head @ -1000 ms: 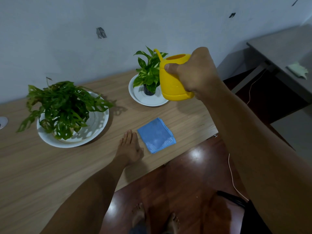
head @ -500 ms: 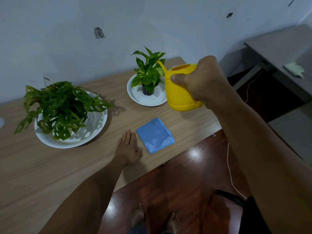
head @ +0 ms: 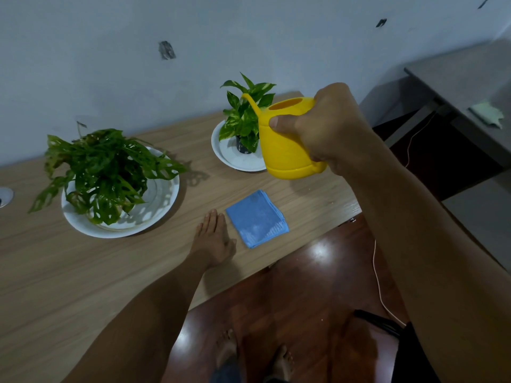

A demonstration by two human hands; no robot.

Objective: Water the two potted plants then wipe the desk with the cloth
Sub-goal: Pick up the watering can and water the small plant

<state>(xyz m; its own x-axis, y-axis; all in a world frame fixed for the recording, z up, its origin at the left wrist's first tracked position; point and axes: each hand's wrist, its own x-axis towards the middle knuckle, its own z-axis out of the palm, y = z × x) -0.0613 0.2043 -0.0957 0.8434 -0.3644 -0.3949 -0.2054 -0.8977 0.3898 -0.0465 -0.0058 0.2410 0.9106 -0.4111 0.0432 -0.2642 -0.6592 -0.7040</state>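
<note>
My right hand (head: 331, 125) grips a yellow watering can (head: 287, 150) in the air, its spout pointing left into the leaves of the small potted plant (head: 244, 117), which stands on a white saucer (head: 235, 158) at the back of the wooden desk (head: 69, 272). The large leafy plant (head: 102, 170) sits on a wide white plate (head: 160, 200) at the left. A folded blue cloth (head: 257, 218) lies near the desk's front edge. My left hand (head: 213, 239) rests flat on the desk just left of the cloth, fingers together, holding nothing.
A white wall runs behind the desk. A grey side table (head: 470, 87) with a pale green cloth (head: 488, 114) stands at the right. A thin cable (head: 380, 286) trails over the dark wooden floor. A round metal fitting (head: 4, 196) sits at the desk's left edge.
The watering can and my right hand dipped lower and rightwards half a second ago, then came back up with the spout among the small plant's leaves. My left hand stayed put.
</note>
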